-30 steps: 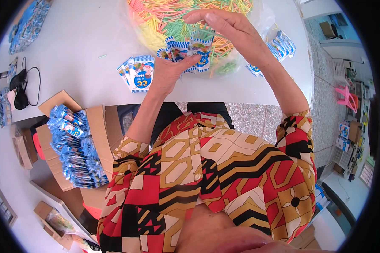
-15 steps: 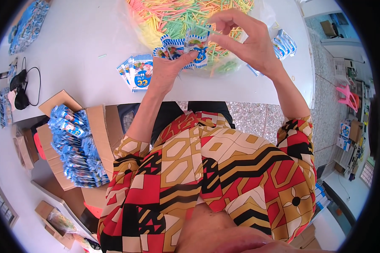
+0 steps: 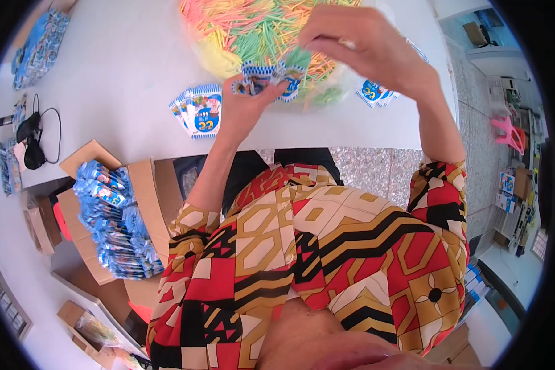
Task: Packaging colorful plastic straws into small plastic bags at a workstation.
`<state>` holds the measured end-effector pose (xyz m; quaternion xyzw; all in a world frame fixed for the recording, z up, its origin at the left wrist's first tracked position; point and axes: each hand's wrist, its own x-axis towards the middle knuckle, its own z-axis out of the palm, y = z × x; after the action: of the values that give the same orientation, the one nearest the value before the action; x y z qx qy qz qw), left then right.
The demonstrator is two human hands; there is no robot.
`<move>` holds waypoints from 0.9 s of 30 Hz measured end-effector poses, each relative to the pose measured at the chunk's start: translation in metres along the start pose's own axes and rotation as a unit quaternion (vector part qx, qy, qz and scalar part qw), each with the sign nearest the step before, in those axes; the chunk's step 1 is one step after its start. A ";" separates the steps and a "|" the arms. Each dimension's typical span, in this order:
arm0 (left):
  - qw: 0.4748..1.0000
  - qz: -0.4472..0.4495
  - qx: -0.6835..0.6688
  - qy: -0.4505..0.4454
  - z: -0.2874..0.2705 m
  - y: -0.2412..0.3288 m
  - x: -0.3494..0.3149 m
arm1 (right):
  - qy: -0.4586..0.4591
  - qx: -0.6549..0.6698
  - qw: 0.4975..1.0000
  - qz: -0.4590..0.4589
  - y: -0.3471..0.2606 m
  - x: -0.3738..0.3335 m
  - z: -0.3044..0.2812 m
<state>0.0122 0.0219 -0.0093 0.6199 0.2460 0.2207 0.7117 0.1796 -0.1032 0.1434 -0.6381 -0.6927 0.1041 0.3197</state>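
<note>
In my left hand (image 3: 245, 111) are several small blue-and-white printed packets (image 3: 262, 77), gripped between thumb and fingers with their striped ends facing away from me. Just to the right, my right hand (image 3: 367, 52) is raised with its fingertips pinched together; what they hold, if anything, cannot be made out. Below those fingertips, a blurred pale green patch (image 3: 297, 59) shows at the rightmost packet's end. Behind both hands lies a large clear bag (image 3: 332, 83) heaped with thin pink, yellow, green and orange sticks (image 3: 253, 28).
Flat packets lie fanned on the white table (image 3: 135, 61), one group (image 3: 205, 114) left of my left hand, another (image 3: 376, 91) under my right wrist. A cardboard box (image 3: 151, 191) at lower left holds many filled packets (image 3: 114, 216). A black corded object (image 3: 32, 139) sits at the table's left.
My right hand has gone from open, spread fingers to a pinch, with its wrist shifted right. My left hand still holds the packets, almost in the same place.
</note>
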 end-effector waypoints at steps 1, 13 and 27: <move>1.000 0.007 -0.001 -0.004 -0.001 0.001 -0.002 | 0.000 -0.036 0.999 -0.038 0.011 -0.004 0.016; 0.996 -0.030 -0.080 -0.030 -0.004 -0.006 -0.013 | 0.201 -0.049 0.970 0.127 0.150 0.000 0.022; 0.996 0.005 -0.084 -0.041 -0.002 0.009 -0.017 | 0.070 -0.360 0.900 0.235 0.246 0.053 0.045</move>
<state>-0.0022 0.0139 0.0010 0.5680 0.1940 0.2180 0.7696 0.3557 0.0000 -0.0112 -0.8593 -0.4889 -0.1256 0.0825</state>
